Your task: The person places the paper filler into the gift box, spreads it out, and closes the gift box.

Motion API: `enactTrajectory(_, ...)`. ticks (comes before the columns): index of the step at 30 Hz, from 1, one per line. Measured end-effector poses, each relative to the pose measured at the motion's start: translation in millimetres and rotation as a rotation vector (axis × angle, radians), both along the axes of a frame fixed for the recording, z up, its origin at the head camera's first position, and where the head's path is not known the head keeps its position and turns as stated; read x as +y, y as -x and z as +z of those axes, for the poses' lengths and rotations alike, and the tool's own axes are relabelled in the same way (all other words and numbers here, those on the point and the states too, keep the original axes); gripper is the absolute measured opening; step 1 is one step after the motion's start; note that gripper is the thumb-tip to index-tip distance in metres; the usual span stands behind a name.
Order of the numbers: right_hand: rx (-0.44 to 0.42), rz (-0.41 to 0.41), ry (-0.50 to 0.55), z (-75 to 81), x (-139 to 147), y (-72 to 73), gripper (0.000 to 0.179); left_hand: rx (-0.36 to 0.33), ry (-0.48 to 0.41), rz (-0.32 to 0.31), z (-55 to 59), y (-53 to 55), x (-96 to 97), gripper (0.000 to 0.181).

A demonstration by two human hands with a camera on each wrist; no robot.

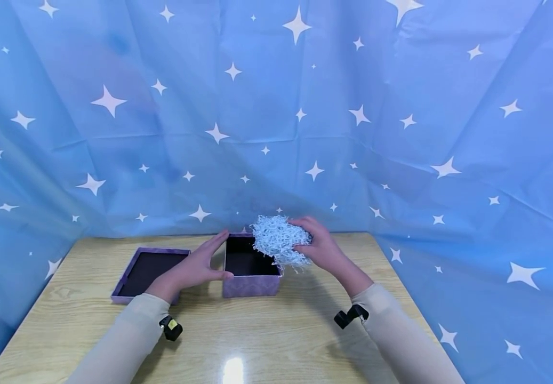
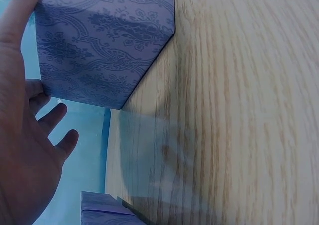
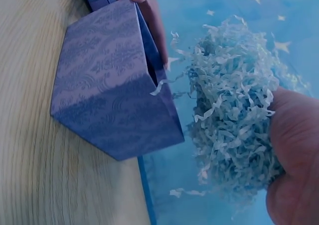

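Observation:
A purple patterned box (image 1: 251, 286) with a dark inside stands on the table, its top uncovered. My left hand (image 1: 199, 266) rests against the box's left side, thumb at the near corner and fingers toward the far one. Above the right part of the box, my right hand (image 1: 321, 246) grips a clump of light blue shredded paper (image 1: 278, 239). In the right wrist view the shredded paper (image 3: 234, 110) hangs beside the box opening, a few loose strands reaching toward the rim. The fingertips behind the clump are hidden there.
The purple box lid (image 1: 151, 272) lies with its dark inside up, left of the box and partly behind the left forearm. A blue curtain with white stars (image 1: 266, 106) hangs right behind the wooden table (image 1: 257, 330). Each wrist wears a small black camera.

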State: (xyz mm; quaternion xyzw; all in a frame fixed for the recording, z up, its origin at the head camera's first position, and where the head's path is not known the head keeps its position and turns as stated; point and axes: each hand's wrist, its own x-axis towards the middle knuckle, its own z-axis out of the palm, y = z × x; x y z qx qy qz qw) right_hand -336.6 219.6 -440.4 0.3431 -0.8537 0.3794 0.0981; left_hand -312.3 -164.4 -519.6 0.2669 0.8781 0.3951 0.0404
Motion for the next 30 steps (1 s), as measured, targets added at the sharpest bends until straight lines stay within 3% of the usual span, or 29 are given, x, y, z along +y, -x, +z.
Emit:
enactTrajectory(20, -0.086, 0.047, -0.139, -6.4, -46, 6.6, 0.07, 0.025, -0.01, 0.014, -1.3, -0.9, 2.0, 0.119)
enactTrajectory(30, -0.025, 0.12, -0.196, -10.2, -67, 7.1, 0.064, 0.013, -0.007, 0.025, -0.6, -1.0, 3.5, 0.118)
